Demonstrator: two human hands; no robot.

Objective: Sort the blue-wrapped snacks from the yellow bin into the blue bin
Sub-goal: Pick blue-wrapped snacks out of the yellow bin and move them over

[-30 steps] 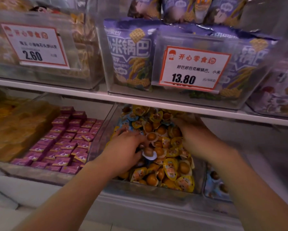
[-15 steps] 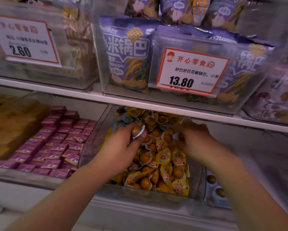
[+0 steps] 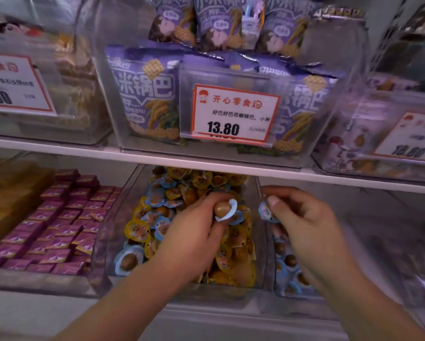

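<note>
Setting: shop shelving, clear bins on the lower shelf (image 3: pixel 231 169) under a row of purple snack bags (image 3: pixel 145 94).
Left hand (image 3: pixel 194 239): over the yellow bin (image 3: pixel 103 244), fingertips pinching one blue-wrapped snack (image 3: pixel 225 209) lifted clear of the pile.
Right hand (image 3: pixel 310 227): over the blue bin (image 3: pixel 276 274), fingers curled on a second blue-wrapped piece (image 3: pixel 264 212), which sits right at the divider between the bins.
Remaining: several blue wrappers sit mixed into the yellow pile, e.g. front-left corner (image 3: pixel 129 260).
Risk 1: light fingertip pinch; a slip drops the left piece back into the yellow pile.
Risk 2: early release on the right could land on the wrong side of the divider.
Risk 3: left forearm crosses the heaped pile, could push yellow pieces over the front lip.
Caveat: right side is motion-blurred; the right hand's grip probably holds just one piece.
</note>
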